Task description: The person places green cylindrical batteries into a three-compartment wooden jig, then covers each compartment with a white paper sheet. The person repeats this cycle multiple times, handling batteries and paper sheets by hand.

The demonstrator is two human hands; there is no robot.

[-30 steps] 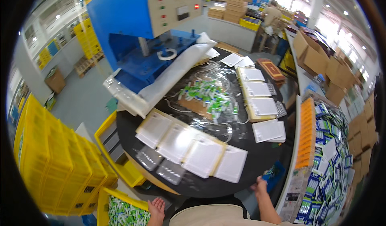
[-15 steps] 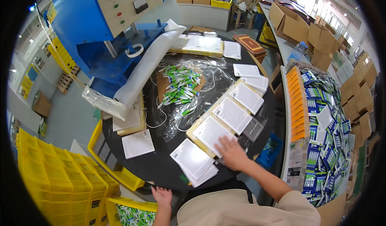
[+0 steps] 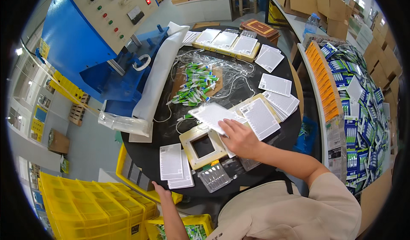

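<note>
My right hand (image 3: 240, 138) pinches the near edge of a white printed card (image 3: 213, 115), which is tilted up over a cream fixture frame on a round black table. Beside it, another white card (image 3: 260, 117) lies flat on the same row of fixtures. An uncovered fixture frame (image 3: 188, 142) shows its dark opening to the left of my right hand. A clear plastic blister tray (image 3: 215, 178) with moulded slots lies just in front of that frame. Low at the table's left edge, my left hand (image 3: 161, 191) is seen edge-on, fingers stretched out, holding nothing, near a yellow crate.
Green-and-white pens (image 3: 195, 85) are heaped mid-table among clear plastic. Loose white cards (image 3: 171, 163) lie around the rim. A blue press machine (image 3: 85, 39) stands at left, with stacked yellow crates (image 3: 85, 206) below. Packed blister cards (image 3: 352, 124) fill a bench at right.
The fixtures and loose cards have shifted round with the table, and my view has moved too. My right hand has gone from resting flat on a card to lifting one.
</note>
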